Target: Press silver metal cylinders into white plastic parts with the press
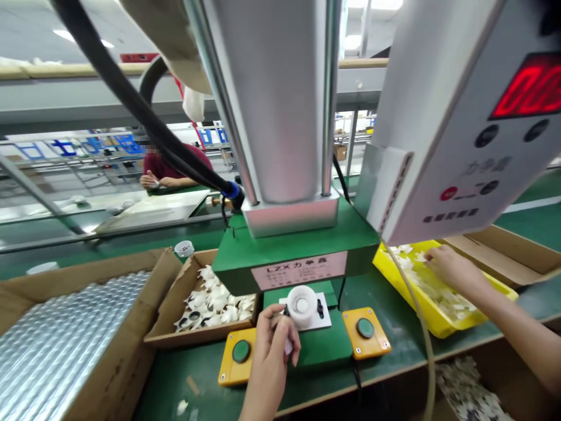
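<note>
My left hand (274, 345) is curled beside a round white plastic fixture (302, 306) on the base of a green press (298, 254). A bit of something pale shows between its fingers, mostly hidden. The fixture is a ring-shaped cup on a white plate, with a small black clamp at its right. Off to the right, my right hand (445, 266) reaches into a yellow bin (442, 330) of small whitish, translucent parts. Its fingertips are drawn together at a white piece, too small to make out clearly.
Two orange boxes with green buttons, left (228, 365) and right (379, 345), flank the press base. A cardboard box (151, 336) holds white parts; another (118, 362) holds rows of shiny silver pieces. A control box (442, 169) overhangs the right. A co-worker (175, 166) sits beyond.
</note>
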### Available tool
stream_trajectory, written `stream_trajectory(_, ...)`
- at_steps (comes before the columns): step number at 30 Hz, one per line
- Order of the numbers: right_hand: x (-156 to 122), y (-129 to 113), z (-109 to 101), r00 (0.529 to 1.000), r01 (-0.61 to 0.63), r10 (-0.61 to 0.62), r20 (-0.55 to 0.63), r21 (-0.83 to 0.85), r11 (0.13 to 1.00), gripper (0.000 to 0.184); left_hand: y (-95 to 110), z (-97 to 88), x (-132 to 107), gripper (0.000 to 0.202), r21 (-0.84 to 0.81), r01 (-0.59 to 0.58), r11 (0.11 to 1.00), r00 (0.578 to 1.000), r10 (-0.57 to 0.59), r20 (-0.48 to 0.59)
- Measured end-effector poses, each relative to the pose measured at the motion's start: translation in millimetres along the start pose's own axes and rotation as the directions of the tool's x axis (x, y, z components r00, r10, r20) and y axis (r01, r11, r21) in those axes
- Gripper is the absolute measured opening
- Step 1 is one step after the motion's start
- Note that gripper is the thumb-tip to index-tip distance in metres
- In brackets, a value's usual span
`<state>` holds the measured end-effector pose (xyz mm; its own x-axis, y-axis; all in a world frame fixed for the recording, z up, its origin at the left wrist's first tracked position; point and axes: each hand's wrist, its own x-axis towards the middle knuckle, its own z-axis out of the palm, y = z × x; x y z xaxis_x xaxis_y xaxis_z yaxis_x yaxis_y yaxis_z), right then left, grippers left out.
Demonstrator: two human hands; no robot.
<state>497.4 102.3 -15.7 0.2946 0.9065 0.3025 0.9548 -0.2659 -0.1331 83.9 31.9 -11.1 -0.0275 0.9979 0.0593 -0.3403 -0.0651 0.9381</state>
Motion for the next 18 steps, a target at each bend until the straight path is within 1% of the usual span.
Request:
stream_trajectory(2, -11, -16, -17, 0.997, 0.003, -0.004, -0.074, -0.003, 1.000, 0.025, 4, 2.7, -2, 0.027, 0.089, -0.039, 0.995, 0.999, 0.037, 0.029)
stream_trajectory(4, -27, -43, -33, 0.984, 0.099, -0.093, -0.153, 0.032, 0.995, 0.024, 15, 9.5, -1, 0.028, 0.211, -0.090, 0.973, 0.995, 0.078, 0.066)
stream_trajectory(5, -37, -61, -39, 0.960, 0.211, -0.192, -0.202, 0.078, 0.974, 0.022, 22, 14.2, 2, 0.025, 0.287, -0.126, 0.950, 0.991, 0.105, 0.088)
stream_trajectory(7, -57, -102, -49, 0.883, 0.445, -0.389, -0.264, 0.204, 0.872, 0.017, 39, 24.8, 11, 0.014, 0.447, -0.214, 0.868, 0.976, 0.168, 0.141)
stream_trajectory(8, -67, -122, -52, 0.847, 0.526, -0.473, -0.241, 0.260, 0.810, 0.015, 47, 30.0, 17, 0.010, 0.513, -0.260, 0.818, 0.965, 0.199, 0.173)
stream_trajectory(9, -77, -141, -54, 0.821, 0.570, -0.527, -0.219, 0.313, 0.760, 0.013, 54, 34.8, 23, 0.010, 0.554, -0.299, 0.777, 0.953, 0.218, 0.209)
stream_trajectory(11, -91, -172, -55, 0.773, 0.618, -0.612, -0.167, 0.413, 0.668, 0.011, 65, 42.3, 35, 0.011, 0.587, -0.365, 0.723, 0.929, 0.244, 0.278)
stream_trajectory(13, -99, -193, -55, 0.741, 0.628, -0.658, -0.132, 0.484, 0.610, 0.012, 70, 46.1, 43, 0.010, 0.584, -0.412, 0.699, 0.908, 0.264, 0.325)
stream_trajectory(16, -101, -210, -56, 0.725, 0.632, -0.679, -0.116, 0.506, 0.587, 0.012, 71, 45.0, 45, 0.013, 0.589, -0.443, 0.676, 0.894, 0.278, 0.353)
stream_trajectory(18, -98, -217, -57, 0.717, 0.649, -0.686, -0.124, 0.478, 0.592, 0.011, 66, 39.9, 40, 0.014, 0.622, -0.425, 0.657, 0.904, 0.267, 0.335)
